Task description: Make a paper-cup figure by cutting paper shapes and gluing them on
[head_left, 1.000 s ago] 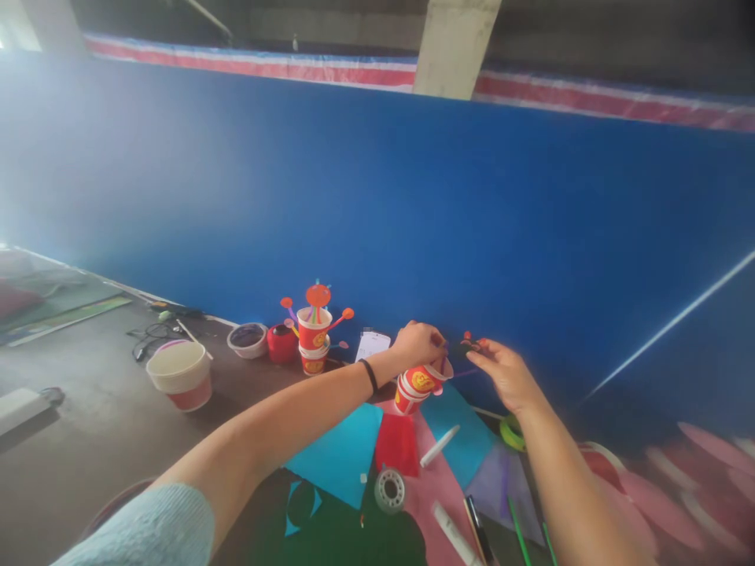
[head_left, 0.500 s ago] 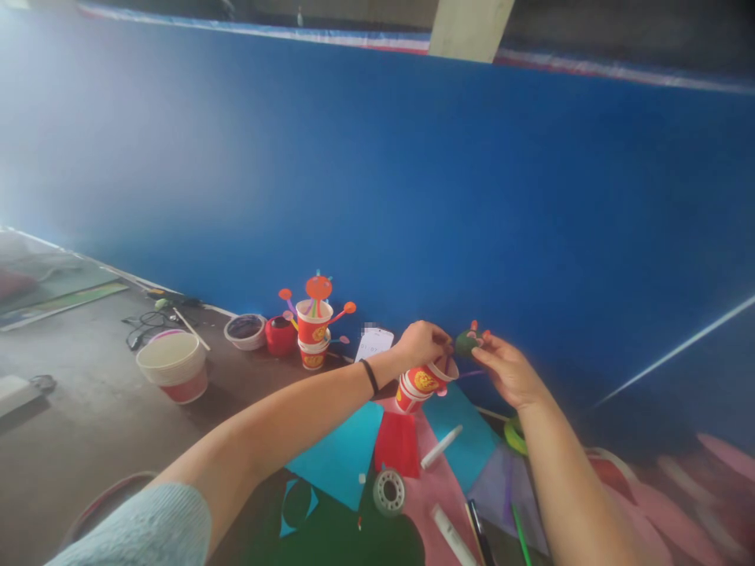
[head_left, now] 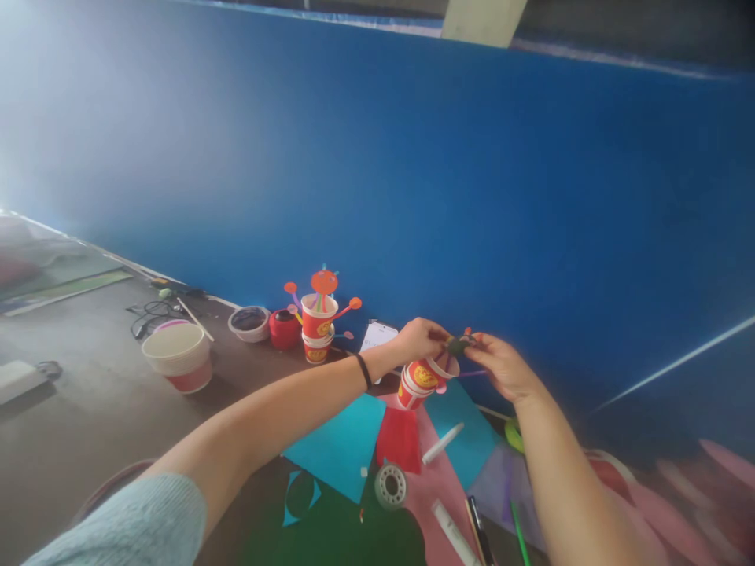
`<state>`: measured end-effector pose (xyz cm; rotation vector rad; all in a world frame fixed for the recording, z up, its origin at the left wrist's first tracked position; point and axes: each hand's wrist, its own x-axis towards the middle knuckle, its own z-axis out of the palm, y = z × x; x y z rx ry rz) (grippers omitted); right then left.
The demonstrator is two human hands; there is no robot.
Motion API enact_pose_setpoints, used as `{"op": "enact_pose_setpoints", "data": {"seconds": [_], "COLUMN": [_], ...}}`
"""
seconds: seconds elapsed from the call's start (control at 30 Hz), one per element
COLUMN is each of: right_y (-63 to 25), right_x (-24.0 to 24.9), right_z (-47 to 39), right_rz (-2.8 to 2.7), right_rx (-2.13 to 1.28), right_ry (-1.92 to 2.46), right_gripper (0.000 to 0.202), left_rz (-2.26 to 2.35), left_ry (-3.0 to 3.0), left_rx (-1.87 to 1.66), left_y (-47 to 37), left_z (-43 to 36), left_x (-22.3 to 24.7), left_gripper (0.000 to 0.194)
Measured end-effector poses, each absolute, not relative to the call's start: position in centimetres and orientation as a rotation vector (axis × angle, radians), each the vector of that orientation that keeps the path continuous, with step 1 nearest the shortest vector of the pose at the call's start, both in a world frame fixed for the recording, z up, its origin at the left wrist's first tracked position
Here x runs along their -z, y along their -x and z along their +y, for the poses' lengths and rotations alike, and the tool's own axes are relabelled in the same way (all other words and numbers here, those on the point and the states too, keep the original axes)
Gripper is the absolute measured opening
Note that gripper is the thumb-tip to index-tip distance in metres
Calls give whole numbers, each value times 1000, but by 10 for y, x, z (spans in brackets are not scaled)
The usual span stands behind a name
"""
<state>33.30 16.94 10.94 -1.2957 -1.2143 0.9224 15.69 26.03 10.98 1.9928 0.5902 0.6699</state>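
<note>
Two stacked red-and-white paper cups (head_left: 423, 376) lean to the right in front of me, with narrow strips (head_left: 448, 364) rising from the upper cup's mouth. My left hand (head_left: 423, 339) is closed in a pinch at the tops of the strips. Between both hands is a small dark green paper head (head_left: 456, 346) with pinkish-red details, touching the strip tops. My right hand (head_left: 504, 365) pinches it by its right side. A purple strip (head_left: 472, 373) sticks out from the cups towards my right wrist. The fingertips partly cover the join.
Left of the hands stands a cup figure (head_left: 318, 321) with an orange head, beside a red pot (head_left: 284, 330) and a phone (head_left: 377, 336). A stacked paper tub (head_left: 180, 362) is farther left. Coloured paper (head_left: 345, 436), a tape roll (head_left: 391, 486) and markers (head_left: 453, 534) lie nearer. A blue panel (head_left: 377, 173) rises behind.
My right hand has brought the green head left, from beside the cups to the strip tops at my left fingers. The view has shifted slightly.
</note>
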Motion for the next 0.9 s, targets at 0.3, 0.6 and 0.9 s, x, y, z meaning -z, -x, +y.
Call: {"op": "enact_pose_setpoints", "data": {"seconds": [0.3,0.6,0.9], "right_y": [-326,-326,-319], "right_x": [-104,-106,-112], "right_z": [174,176,172], "right_rz": [-1239,-1263,-1278], "right_rx": [-917,-835,-764], "right_ry": [1287,1327,1372], "right_gripper": [31,29,31], "left_rz": [538,512,586], "left_ry": [-1991,-2081,-2143], "left_rx": [-653,-597,-642], "left_y": [-155,-152,-154], "left_z": [263,267,262], "left_x": [-106,-116,-117], "left_gripper": [34,34,30]}}
